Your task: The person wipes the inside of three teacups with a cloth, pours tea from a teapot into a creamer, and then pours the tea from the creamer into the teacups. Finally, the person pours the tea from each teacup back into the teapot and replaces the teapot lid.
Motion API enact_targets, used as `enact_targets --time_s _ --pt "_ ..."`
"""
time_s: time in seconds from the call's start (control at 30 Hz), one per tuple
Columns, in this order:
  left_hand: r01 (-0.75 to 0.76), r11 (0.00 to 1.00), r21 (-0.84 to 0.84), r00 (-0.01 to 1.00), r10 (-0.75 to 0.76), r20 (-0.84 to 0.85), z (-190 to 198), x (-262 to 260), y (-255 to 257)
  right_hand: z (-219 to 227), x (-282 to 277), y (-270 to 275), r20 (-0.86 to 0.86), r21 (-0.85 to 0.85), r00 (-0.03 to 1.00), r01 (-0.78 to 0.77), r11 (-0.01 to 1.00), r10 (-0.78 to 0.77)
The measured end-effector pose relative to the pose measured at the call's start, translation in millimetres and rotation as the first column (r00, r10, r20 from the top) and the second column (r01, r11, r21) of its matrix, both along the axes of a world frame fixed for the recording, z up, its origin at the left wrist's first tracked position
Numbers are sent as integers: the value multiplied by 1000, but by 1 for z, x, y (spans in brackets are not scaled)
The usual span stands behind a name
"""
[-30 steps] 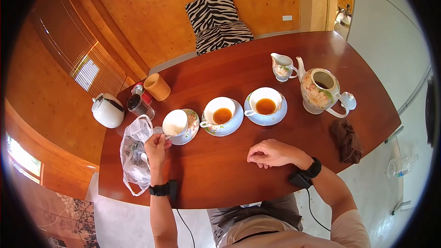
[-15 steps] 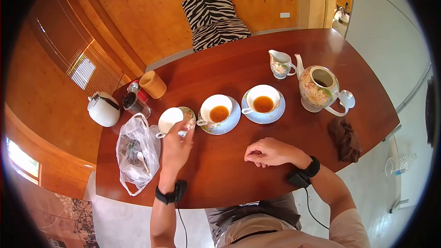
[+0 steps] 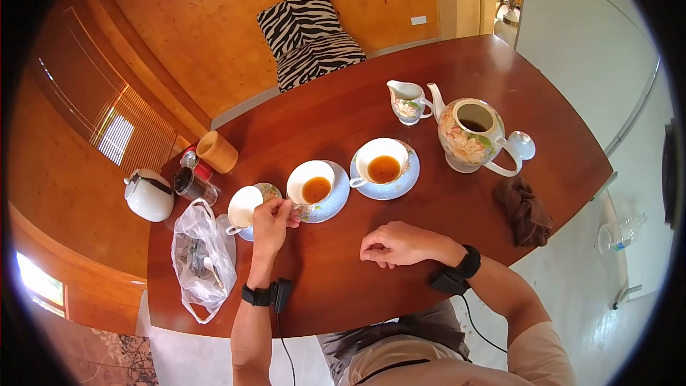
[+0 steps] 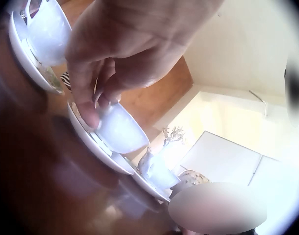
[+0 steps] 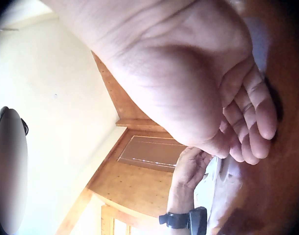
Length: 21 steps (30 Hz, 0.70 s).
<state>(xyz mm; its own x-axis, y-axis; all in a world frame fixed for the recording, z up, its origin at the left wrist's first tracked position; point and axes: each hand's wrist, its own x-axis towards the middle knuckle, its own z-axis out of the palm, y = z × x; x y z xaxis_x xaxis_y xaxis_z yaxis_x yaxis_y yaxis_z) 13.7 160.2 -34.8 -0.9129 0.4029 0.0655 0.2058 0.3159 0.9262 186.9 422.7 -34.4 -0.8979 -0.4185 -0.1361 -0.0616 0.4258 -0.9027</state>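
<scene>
Three white teacups stand in a row on saucers. My left hand (image 3: 270,229) reaches to the middle teacup (image 3: 299,173), which has brown tea in it; the thumb and fingers pinch its handle, as the left wrist view shows on that teacup (image 4: 124,131). The cup sits on its light-blue saucer (image 3: 339,201). Left of this hand is the teacup without visible tea (image 3: 244,205), and to the right the third teacup (image 3: 377,149) also holds tea. My right hand (image 3: 401,244) rests near the table's front, fingers loosely curled, holding nothing.
On the right stand a floral creamer (image 3: 407,104), a lidless floral teapot (image 3: 468,139), its lid (image 3: 522,145) and a brown cloth (image 3: 524,213). On the left are a plastic bag (image 3: 204,257), a white pot (image 3: 150,196), a dark-lidded jar (image 3: 193,184) and a wooden cup (image 3: 217,153).
My left hand has let go of the left teacup's handle and moved right to the middle teacup's handle. My right hand stays resting. The head view has shifted slightly.
</scene>
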Motion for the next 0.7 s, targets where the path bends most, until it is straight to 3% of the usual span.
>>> enact_targets --time_s 0.27,0.47,0.7 --pt "54 996 69 977 -38 -210 57 15 37 -3 0 -1 -49 -23 999 3 1000 -4" --pt "145 987 69 946 -118 -301 109 25 124 -7 -1 -1 -38 -36 999 -2 999 0" --pt "175 985 -1 913 -162 -374 132 48 208 -10 -1 -1 -27 -70 999 16 997 -18"
